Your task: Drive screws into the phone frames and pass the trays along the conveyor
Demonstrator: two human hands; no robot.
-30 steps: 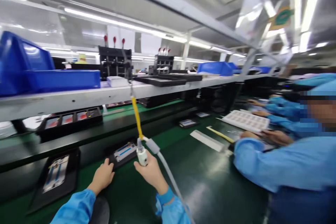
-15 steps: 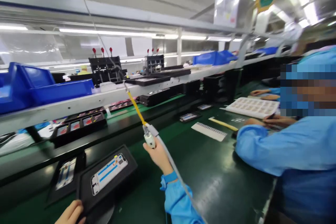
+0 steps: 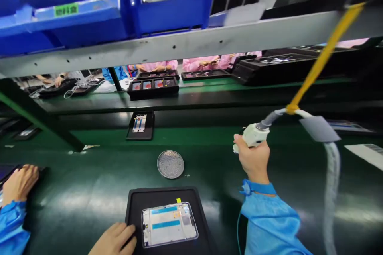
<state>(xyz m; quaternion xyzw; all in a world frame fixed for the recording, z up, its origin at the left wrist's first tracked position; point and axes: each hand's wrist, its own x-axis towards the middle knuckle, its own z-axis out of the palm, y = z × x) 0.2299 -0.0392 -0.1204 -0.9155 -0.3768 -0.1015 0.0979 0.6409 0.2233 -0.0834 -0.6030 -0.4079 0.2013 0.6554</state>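
A black rectangular plastic tray (image 3: 134,207) lies at the bottom centre of the frame on the dark green bench surface (image 3: 89,167), and a pale phone frame with blue strips (image 3: 169,224) is seated in it. The tray's lower left edge is touched by the left hand (image 3: 113,241), whose fingers are laid flat and loosely spread, with nothing clasped. Right of centre, a white handheld nozzle tool (image 3: 253,135) is gripped in the closed right hand (image 3: 254,159), raised clear of the tray. A grey ribbed hose (image 3: 332,175) and a yellow tether (image 3: 323,55) run from it toward the right edge and upper right. Because the tray is pressed at one corner only, it could be skidded or turned by a nudge, and the frame unseated. The tool could also be tugged off line by the taut tether. A round perforated metal disc (image 3: 170,164) lies just above the tray, where it could be knocked. A co-worker's hand (image 3: 19,183) rests at the left edge, well apart.
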